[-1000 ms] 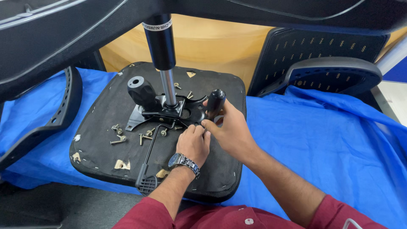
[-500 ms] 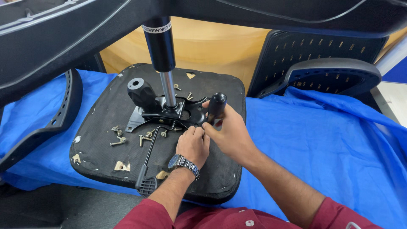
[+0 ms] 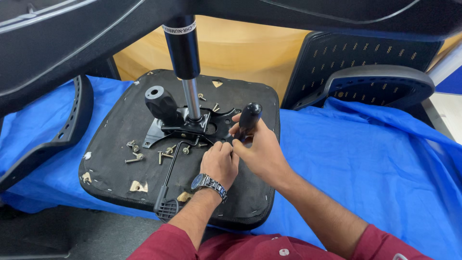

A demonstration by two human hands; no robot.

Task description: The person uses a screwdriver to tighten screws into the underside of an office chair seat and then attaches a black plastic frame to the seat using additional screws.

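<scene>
Nearest the camera, two maroon sleeves [image 3: 202, 245] reach forward over the front edge of an upturned seat pad [image 3: 115, 139] that lies on a blue cloth [image 3: 365, 159] covering the counter. On the left wrist sits a watch [image 3: 208, 183]. By the near edge of the pad lies a black lever paddle [image 3: 165, 208], its thin rod running up toward the middle.

On the pad, the left hand [image 3: 220, 162] rests with its fingers curled together and pinching something small at their tips; what it is cannot be made out. Touching it, the right hand [image 3: 257, 149] wraps its grip around the lower part of a screwdriver [image 3: 248, 120], whose rounded black handle stands nearly upright; its shaft and tip are hidden behind both hands.

Left of the hands, loose screws [image 3: 166, 153] lie scattered on the pad. Just past them, a black metal plate [image 3: 185, 124] sits at the centre of the pad, with a stubby knob [image 3: 160, 100] on its left and a gas cylinder [image 3: 185, 58] rising from it.

Farther out, a curved armrest [image 3: 62, 130] lies at the left, and a perforated backrest [image 3: 365, 62] with a second armrest [image 3: 380, 83] leans at the right. Dark chair parts [image 3: 72, 43] cross the top of the view, cut off by the frame.
</scene>
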